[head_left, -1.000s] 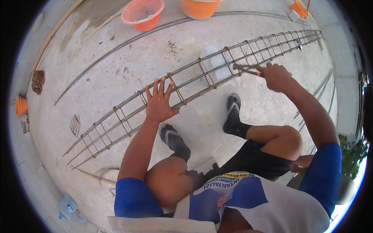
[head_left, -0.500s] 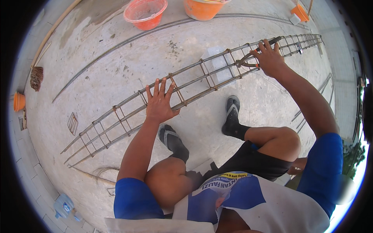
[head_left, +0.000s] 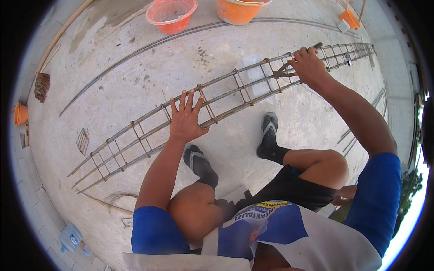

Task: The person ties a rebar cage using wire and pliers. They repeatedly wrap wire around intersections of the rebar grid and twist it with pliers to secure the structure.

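Observation:
A long rebar cage (head_left: pixel 243 88), steel bars tied with square stirrups, runs across the floor from near left to far right. My left hand (head_left: pixel 184 118) lies on its middle part, fingers spread over the bars and gripping nothing. My right hand (head_left: pixel 310 67) is closed round the handles of dark pincers (head_left: pixel 281 71) farther along the cage. Their jaws are at a stirrup joint (head_left: pixel 275 75); whether they bite on wire there is too small to tell. One handle end sticks out beyond my fingers.
Two orange-red buckets (head_left: pixel 171 18) stand beyond the cage, near long loose bars (head_left: pixel 158 41). A loose stirrup (head_left: pixel 82 142) and a bundle of thin wire (head_left: pixel 122 197) lie at the left. A water jug (head_left: pixel 71 238) is at the near left. My sandalled feet (head_left: pixel 270 128) are close to the cage.
My right hand's fingers have curled more tightly round the pincers' handles, and the handles have drawn closer together. My left hand stays in place on the cage.

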{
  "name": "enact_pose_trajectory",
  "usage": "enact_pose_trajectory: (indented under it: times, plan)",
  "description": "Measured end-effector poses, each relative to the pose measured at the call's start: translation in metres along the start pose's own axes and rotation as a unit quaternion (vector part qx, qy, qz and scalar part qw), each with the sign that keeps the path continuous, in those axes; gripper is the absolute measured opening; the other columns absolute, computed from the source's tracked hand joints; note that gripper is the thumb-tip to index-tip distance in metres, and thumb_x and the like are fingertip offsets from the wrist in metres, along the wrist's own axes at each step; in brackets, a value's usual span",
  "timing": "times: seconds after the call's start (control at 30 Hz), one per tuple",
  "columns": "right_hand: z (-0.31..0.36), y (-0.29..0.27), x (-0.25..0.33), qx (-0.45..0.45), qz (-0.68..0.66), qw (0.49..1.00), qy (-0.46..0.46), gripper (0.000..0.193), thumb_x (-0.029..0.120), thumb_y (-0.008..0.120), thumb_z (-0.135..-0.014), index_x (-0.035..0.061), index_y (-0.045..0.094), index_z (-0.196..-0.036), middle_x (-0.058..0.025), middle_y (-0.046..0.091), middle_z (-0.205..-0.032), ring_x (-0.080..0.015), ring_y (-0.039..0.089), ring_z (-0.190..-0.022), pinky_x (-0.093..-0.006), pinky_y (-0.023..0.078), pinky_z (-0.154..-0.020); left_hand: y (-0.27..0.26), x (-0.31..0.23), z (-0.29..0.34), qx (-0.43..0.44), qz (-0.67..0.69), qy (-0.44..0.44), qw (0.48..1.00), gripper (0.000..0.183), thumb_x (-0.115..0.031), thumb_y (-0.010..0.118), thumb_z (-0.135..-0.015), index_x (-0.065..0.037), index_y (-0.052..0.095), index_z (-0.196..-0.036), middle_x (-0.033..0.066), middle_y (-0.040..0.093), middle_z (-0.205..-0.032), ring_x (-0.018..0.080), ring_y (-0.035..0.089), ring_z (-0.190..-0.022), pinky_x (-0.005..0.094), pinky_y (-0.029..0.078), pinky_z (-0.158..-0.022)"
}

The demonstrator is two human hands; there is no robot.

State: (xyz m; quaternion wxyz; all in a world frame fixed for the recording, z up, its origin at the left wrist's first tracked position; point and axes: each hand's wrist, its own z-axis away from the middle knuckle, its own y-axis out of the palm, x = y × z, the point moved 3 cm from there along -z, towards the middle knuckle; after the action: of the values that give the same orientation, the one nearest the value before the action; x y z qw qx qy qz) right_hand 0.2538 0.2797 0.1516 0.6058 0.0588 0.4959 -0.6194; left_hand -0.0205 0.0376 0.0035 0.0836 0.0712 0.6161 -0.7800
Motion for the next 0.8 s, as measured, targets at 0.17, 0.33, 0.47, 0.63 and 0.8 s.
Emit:
enact_pose_trajectory:
  times: [0.17,0.33,0.47,0.63,0.8]
  plan:
    - [-0.008,-0.003,-0.007,0.094,-0.025,0.995,-0.001,0.021,0.025,0.058,-0.089,0.0114,0.074,-0.091,-0.0094,0.07,-0.092,-0.0249,0.067,-0.098,-0.0489,0.048,-0.083,0.0,0.0,0.001,-0.005,0.002,0.003,1.0,0.107,-0.06,0.074,-0.067,-0.023,0.022,-0.154,0.0122,0.013,-0.161,0.0332,0.007,-0.149,0.0631,0.004,-0.116]
    - [-0.025,-0.007,-0.02,0.152,-0.142,0.975,-0.079,0.016,0.012,0.065,-0.082,0.0047,0.073,-0.095,-0.0128,0.071,-0.088,-0.0266,0.07,-0.083,-0.0424,0.055,-0.068,-0.009,-0.009,-0.006,-0.075,0.1,-0.013,0.992,0.105,-0.061,0.075,-0.069,-0.022,0.025,-0.153,0.0146,0.021,-0.158,0.0341,0.012,-0.148,0.0631,0.008,-0.115]
    - [-0.037,-0.033,-0.028,0.276,-0.239,0.928,-0.072,0.014,0.005,0.067,-0.081,-0.0002,0.071,-0.093,-0.0199,0.07,-0.085,-0.0299,0.071,-0.075,-0.0443,0.058,-0.065,-0.031,-0.061,-0.056,-0.101,0.088,0.082,0.988,0.097,-0.048,0.076,-0.074,-0.016,0.026,-0.152,0.0157,0.032,-0.153,0.035,0.02,-0.146,0.0608,0.017,-0.114]
    - [-0.05,-0.017,-0.049,0.408,-0.311,0.857,-0.053,0.021,0.013,0.068,-0.087,-0.0014,0.066,-0.102,-0.0185,0.069,-0.08,-0.0283,0.07,-0.07,-0.041,0.059,-0.063,-0.025,-0.173,-0.128,-0.09,0.133,0.135,0.978,0.093,-0.039,0.077,-0.076,-0.008,0.029,-0.149,0.016,0.039,-0.148,0.0351,0.027,-0.142,0.0561,0.021,-0.115]
    - [-0.053,0.016,-0.048,0.461,-0.35,0.815,-0.03,0.025,0.018,0.067,-0.089,-0.0043,0.064,-0.098,-0.0155,0.068,-0.077,-0.0277,0.07,-0.067,-0.0405,0.059,-0.055,-0.011,-0.249,-0.182,-0.314,0.318,0.072,0.891,0.07,-0.027,0.079,-0.073,-0.005,0.045,-0.13,0.016,0.053,-0.12,0.0354,0.048,-0.119,0.052,0.034,-0.103]
